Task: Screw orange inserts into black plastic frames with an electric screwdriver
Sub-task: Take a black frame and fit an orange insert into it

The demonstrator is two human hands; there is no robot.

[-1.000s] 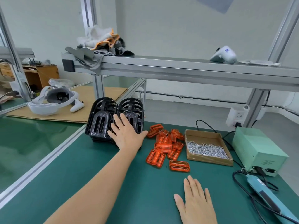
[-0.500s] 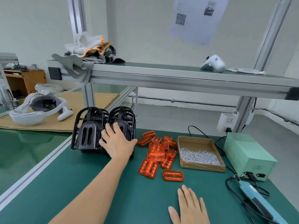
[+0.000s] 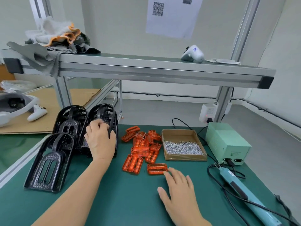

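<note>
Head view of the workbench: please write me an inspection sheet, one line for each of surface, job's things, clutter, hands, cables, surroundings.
Surface: green mat, bare at the near edge.
Job's things: black frames stacked at left, one separate frame lying in front; orange inserts heaped in the middle; cardboard box of screws; electric screwdriver lying at right.
Clutter: cloths and a white controller on the upper shelf.
Hands: left hand grips a stacked frame; right hand open, fingertips at the nearest insert.
Cables: black cord loops from the screwdriver toward the green power unit.
Surroundings: QR sheet on the wall; headset on the neighbouring bench.
</note>
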